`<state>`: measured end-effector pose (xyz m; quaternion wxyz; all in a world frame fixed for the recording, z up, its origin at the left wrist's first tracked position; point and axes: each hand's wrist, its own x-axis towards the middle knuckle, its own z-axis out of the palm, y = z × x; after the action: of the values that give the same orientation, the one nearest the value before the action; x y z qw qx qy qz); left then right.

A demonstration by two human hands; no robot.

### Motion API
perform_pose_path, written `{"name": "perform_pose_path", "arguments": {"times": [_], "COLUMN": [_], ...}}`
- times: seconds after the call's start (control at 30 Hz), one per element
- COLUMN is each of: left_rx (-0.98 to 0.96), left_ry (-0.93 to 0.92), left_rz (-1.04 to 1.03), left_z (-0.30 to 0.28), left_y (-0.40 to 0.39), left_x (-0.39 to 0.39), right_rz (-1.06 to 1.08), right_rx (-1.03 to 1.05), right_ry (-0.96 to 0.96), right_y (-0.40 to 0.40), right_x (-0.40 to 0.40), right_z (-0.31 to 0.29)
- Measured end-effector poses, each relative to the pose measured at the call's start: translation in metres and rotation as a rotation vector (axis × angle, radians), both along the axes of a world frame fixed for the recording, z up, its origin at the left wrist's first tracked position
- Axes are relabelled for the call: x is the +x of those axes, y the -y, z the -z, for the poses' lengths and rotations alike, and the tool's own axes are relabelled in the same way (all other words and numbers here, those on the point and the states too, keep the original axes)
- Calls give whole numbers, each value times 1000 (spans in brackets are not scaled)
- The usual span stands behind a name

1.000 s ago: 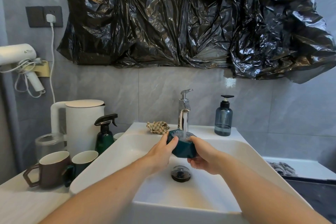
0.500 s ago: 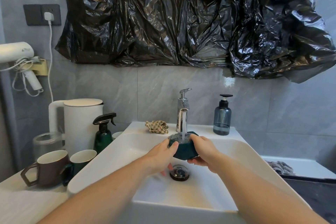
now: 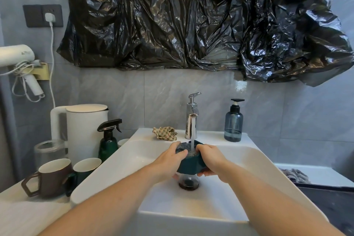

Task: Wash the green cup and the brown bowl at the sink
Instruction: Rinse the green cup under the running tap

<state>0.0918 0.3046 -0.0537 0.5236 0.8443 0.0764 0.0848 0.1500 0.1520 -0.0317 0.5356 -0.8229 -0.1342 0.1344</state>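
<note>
Light: I see soft, even daylight, brightest at upper right.
Glare: sheen on the black plastic sheet (image 3: 191, 17) and tap (image 3: 191, 119).
Edges: wide-angle bending; forearms slightly soft.

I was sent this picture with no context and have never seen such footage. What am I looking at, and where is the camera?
There is no machine: a person wears a camera on the head, looking down at their own arms. Both hands, left hand and right hand, hold a green cup under water running from the tap, over a white sink. On the counter at the left stand a brown mug, another green cup, a spray bottle and a white kettle. A soap bottle stands at the right of the tap.
</note>
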Motion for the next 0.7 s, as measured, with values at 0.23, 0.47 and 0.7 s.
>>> {"name": "perform_pose_path", "arguments": {"times": [0.23,0.47,0.7], "left_rx": [-172,-176,-76], "left_ry": [-25,-153,-200], "left_rz": [-98,-131,-227], "left_z": [-2,-6,-2], "left_y": [-2,-2,-5], "left_x": [7,-1,3], "right_rz": [-85,-118,-153], "right_rx": [-45,-60,-79], "right_ry": [8,13,78], "right_y": [-2,-4,-3], "right_x": [1,1,1], "right_z": [3,5,6]}}
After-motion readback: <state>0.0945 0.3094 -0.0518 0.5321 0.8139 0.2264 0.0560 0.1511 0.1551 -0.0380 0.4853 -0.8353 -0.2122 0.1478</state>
